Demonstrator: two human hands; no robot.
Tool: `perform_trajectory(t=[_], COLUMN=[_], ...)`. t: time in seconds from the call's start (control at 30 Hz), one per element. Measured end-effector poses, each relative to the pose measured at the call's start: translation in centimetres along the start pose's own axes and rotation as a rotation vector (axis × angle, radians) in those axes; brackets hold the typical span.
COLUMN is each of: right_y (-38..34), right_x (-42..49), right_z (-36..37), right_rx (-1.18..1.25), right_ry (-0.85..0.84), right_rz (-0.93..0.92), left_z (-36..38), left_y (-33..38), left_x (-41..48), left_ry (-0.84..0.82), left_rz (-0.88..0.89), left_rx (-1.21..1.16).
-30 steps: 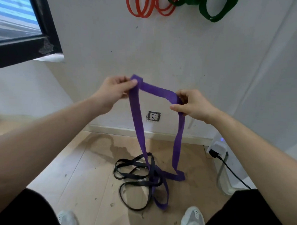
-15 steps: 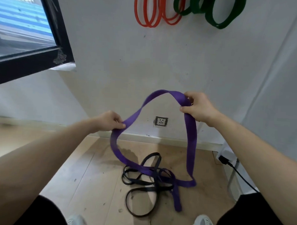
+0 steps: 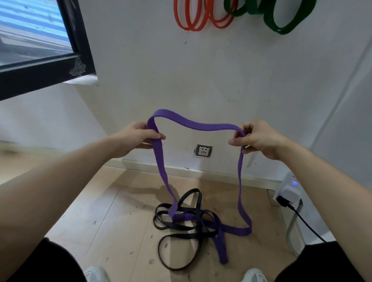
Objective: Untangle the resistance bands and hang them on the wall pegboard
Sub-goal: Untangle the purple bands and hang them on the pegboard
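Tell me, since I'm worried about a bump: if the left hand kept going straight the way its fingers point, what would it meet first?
The left hand points right, toward the right hand. Only open air under the purple band lies between, so the right hand comes first, though depth is uncertain.

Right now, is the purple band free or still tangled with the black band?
Still tangled. The purple band, held up by the left hand and right hand, runs down into the black band loops on the floor.
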State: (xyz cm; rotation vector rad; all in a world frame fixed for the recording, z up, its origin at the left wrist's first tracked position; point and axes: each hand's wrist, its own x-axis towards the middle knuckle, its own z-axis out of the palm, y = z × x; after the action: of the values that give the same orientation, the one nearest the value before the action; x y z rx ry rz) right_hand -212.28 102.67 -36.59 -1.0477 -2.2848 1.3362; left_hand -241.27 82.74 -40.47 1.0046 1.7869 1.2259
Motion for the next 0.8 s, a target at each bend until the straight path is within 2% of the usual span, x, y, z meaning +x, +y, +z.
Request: perform_trajectory(t=[0.13, 0.3, 0.37, 0.5, 0.57, 0.7, 0.8], right_y=[-0.2, -0.9, -1.1, -0.8, -0.4, 0.2, -0.2], right_x=[-0.3, -0.5, -0.4, 0.0, 0.2, 0.5, 0.9], right_z=[-0.5, -0.9, -0.4, 0.4, 0.4, 1.1, 1.8], right_rx=[0.214, 0.473, 0.440, 0.241, 0.060, -0.200, -0.246], right_ry=[-0.104, -0.123, -0.105, 0.022, 0.079, 0.073, 0.130], right_rz=[0.029, 0.011, -0.008, -0.010, -0.018, -0.032, -0.083], left_z=[-0.6, -2.1, -2.4, -3.3, -3.7, -3.5, -2.3], left_y=[-0.2, -1.7, -1.8, -0.5, 0.4, 2.4, 3.5], left_x=[0.0, -1.0, -1.1, -1.3, -1.4, -1.9, -1.8], left_ry=[0.025, -0.236, -0.278, -0.341, -0.318, -0.166, 0.077], left_rz=[-0.004, -0.043, -0.026, -0.017, 0.029, 0.130, 0.164], left_rx=[0.083, 0.349, 0.344, 0.132, 0.009, -0.152, -0.091])
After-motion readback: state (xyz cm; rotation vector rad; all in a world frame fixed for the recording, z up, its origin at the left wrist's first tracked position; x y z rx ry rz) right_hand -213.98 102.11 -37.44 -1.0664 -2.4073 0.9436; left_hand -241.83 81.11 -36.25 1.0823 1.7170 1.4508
